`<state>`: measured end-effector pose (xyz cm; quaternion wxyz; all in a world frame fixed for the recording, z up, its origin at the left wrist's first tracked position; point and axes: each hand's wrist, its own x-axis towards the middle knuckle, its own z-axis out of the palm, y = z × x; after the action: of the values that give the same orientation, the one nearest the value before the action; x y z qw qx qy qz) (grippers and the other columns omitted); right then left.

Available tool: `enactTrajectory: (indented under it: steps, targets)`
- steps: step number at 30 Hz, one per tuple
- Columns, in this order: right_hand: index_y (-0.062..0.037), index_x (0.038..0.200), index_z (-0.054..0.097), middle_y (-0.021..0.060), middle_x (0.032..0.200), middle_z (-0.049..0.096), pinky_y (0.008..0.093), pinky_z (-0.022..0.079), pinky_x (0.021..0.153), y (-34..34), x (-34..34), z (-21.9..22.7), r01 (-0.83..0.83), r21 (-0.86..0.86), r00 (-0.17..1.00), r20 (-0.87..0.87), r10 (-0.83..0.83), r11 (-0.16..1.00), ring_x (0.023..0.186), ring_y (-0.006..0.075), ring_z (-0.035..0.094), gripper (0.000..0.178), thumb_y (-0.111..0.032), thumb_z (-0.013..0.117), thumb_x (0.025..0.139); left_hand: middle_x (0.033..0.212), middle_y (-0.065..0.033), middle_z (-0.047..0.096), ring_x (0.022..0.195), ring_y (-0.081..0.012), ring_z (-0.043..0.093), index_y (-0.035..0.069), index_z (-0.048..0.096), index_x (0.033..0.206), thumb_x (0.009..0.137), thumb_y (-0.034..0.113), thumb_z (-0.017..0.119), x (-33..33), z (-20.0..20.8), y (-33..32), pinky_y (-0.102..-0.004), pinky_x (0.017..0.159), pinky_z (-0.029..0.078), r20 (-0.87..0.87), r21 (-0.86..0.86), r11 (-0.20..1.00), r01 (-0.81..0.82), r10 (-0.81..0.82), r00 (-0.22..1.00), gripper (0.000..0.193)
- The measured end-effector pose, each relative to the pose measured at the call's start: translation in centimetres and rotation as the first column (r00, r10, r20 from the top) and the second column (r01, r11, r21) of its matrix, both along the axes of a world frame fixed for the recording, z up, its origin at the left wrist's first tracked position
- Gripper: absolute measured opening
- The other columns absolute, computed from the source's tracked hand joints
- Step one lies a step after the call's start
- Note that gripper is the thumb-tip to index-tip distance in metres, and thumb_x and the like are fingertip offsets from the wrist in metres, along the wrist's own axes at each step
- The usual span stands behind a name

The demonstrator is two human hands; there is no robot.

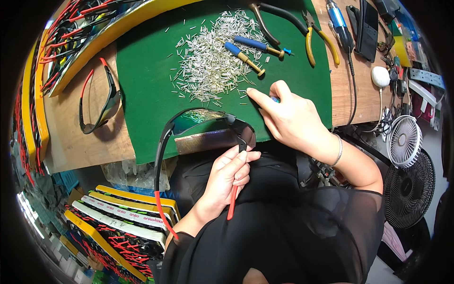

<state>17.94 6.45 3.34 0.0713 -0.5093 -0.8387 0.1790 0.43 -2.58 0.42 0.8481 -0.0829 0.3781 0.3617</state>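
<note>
Black clothing with a sheer sleeve lies nearest, below the fingers. Left hand: fingers closed around one arm of black-framed, red-tipped wraparound sunglasses, their lenses just above these fingers. Right hand: index finger extended beside loose silver metal pins, heaped beyond its tip; a small blue object shows among the bent fingers, whether gripped cannot be told.

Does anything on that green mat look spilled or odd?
Perhaps the small metal pins: they lie uncontained in a loose heap on the green mat, with strays scattered around, so they could look spilled.
</note>
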Motion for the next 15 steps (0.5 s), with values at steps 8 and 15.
enactTrajectory:
  steps: [8, 15]
  targets:
    - [-0.011, 0.114, 0.054, 0.0098, 0.082, 0.046, 0.0313, 0.047, 0.049, 0.2, -0.3, -0.43, -0.005, 0.03, 1.0, -0.016, 0.005, 1.0, 0.06, 0.0236, 0.055, 0.037, -0.011, 0.059, 0.077, 0.095, -0.0086, 0.062, 0.047, -0.0002, 0.035, 0.004, 0.052, 0.105, 0.09, 0.011, 0.047, -0.07, 0.03, 0.07, -0.0126, 0.04, 0.029, -0.009, 0.017, 0.999, 0.029, -0.029, 1.0, 0.018]
    - [-0.0109, 0.114, 0.054, 0.01, 0.083, 0.047, 0.0307, 0.047, 0.049, 0.2, -0.13, -0.17, 0.004, 0.011, 1.0, -0.01, -0.004, 1.0, 0.06, 0.0228, 0.055, 0.039, -0.01, 0.06, 0.076, 0.094, -0.0093, 0.062, 0.046, 0.0003, 0.034, 0.002, 0.052, 0.104, 0.089, 0.009, 0.048, 0.07, 0.41, 0.22, -0.0122, 0.04, 0.028, -0.036, -0.005, 1.0, 0.026, -0.026, 0.999, 0.017]
